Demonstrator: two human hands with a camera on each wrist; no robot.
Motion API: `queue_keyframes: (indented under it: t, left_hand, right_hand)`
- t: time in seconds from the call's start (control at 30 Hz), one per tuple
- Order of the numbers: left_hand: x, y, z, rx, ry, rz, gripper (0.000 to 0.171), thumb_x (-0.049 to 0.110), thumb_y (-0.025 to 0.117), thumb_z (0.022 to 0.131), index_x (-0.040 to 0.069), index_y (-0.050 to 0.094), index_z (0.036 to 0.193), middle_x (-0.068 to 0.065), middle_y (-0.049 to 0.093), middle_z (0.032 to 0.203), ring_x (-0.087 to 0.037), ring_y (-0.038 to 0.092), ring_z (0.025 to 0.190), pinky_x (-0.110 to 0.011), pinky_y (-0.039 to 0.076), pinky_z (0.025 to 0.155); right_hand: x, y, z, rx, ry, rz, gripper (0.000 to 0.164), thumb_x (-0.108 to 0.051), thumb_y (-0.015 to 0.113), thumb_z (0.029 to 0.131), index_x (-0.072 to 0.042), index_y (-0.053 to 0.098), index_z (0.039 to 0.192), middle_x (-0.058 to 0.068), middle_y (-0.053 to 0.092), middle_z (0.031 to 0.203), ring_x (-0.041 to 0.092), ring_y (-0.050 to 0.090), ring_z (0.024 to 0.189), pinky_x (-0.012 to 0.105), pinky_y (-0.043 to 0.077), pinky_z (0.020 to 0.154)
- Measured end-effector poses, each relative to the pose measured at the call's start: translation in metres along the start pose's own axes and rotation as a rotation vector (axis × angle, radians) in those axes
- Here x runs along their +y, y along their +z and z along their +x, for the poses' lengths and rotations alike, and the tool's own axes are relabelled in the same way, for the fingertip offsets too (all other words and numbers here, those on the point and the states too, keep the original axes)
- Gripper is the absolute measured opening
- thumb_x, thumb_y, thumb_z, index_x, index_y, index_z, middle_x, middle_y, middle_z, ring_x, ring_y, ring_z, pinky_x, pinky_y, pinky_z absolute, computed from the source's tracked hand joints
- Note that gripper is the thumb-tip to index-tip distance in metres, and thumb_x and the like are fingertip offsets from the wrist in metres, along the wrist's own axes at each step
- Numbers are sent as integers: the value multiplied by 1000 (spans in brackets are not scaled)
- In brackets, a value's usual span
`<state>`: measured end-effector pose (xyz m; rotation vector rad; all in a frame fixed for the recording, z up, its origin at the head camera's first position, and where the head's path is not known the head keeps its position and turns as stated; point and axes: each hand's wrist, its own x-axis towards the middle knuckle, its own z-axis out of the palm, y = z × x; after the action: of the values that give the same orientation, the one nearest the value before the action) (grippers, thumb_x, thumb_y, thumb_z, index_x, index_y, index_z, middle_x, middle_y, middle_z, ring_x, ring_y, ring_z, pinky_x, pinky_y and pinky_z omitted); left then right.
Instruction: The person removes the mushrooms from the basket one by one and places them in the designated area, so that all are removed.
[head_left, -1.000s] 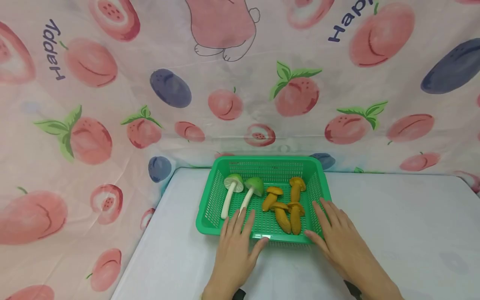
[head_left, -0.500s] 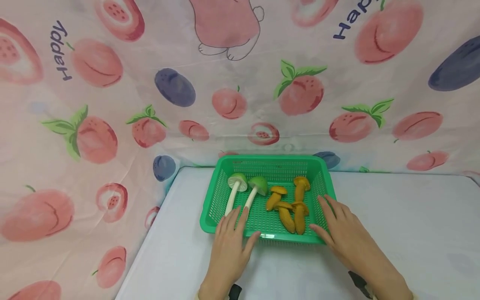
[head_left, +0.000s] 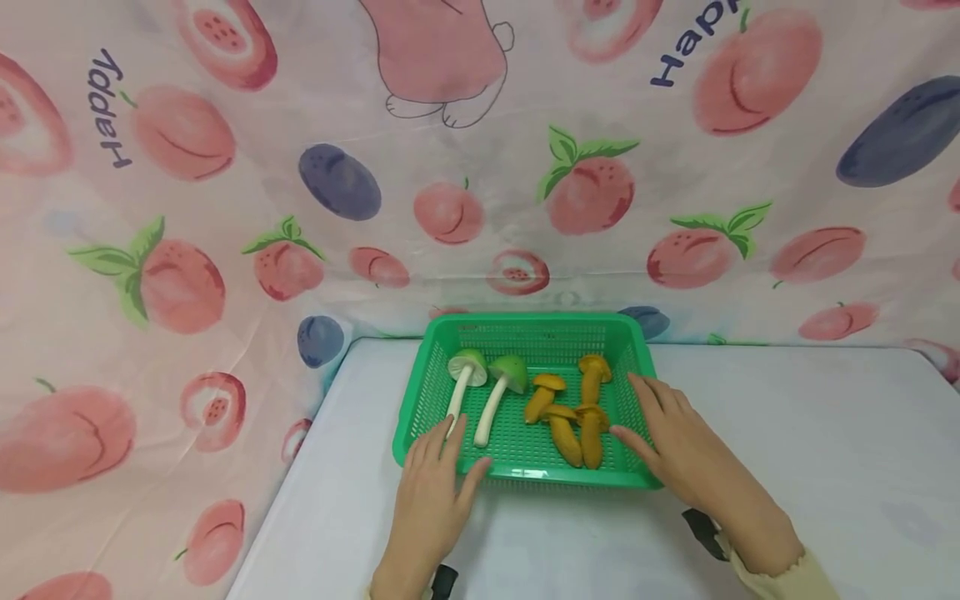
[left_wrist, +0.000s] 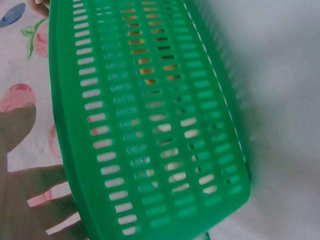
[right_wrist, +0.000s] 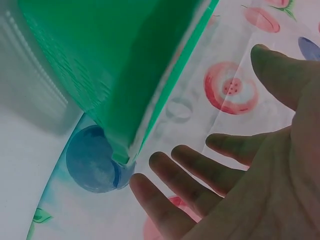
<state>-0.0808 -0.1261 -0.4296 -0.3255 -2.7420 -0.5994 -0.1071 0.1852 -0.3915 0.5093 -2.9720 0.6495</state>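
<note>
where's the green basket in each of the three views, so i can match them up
Head: green basket, just below and right of centre
Left wrist: its slotted side fills the middle, top to bottom
Right wrist: upper left, cut off by the top edge
Shared landmark: fruit-print cloth, behind the basket, far left, and right, respectively

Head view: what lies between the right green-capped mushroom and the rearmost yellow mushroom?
In the head view, a short yellow mushroom lies between the right green-capped mushroom and the rearmost yellow mushroom.
</note>
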Motion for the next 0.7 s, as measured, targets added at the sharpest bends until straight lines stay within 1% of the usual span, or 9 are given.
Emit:
queue_keyframes:
  t: [0.2,0.43,0.57,0.7]
  left_hand:
    - [-8,-5,1,-11,-51,13,64,44,62,95,9,48,147,-15,51,145,-36,47,134,-51,36,111]
    - [-16,-8,4,36,-47,6,63,40,65,94,6,50,145,-17,54,142,-38,50,131,-52,40,107]
    - [-20,-9,6,58,-51,5,61,38,67,94,6,52,144,-16,55,140,-36,51,131,-53,42,105]
    - [-23,-10,8,71,-60,-10,59,37,67,94,7,52,143,-16,55,140,-35,51,130,-53,42,106]
  right_hand:
    - [-1,-1,6,1,-9,19,74,-43,51,102,4,24,153,32,34,148,49,36,133,65,37,103]
    - [-1,-4,15,-21,-6,62,76,-43,50,102,4,21,154,33,31,150,49,33,136,65,35,104]
    - [-2,-5,20,-23,-6,68,75,-41,51,102,5,21,154,33,31,150,49,32,136,65,34,105]
    - [-4,-7,24,-22,-10,72,76,-42,50,102,5,21,154,33,31,151,49,32,137,65,34,106]
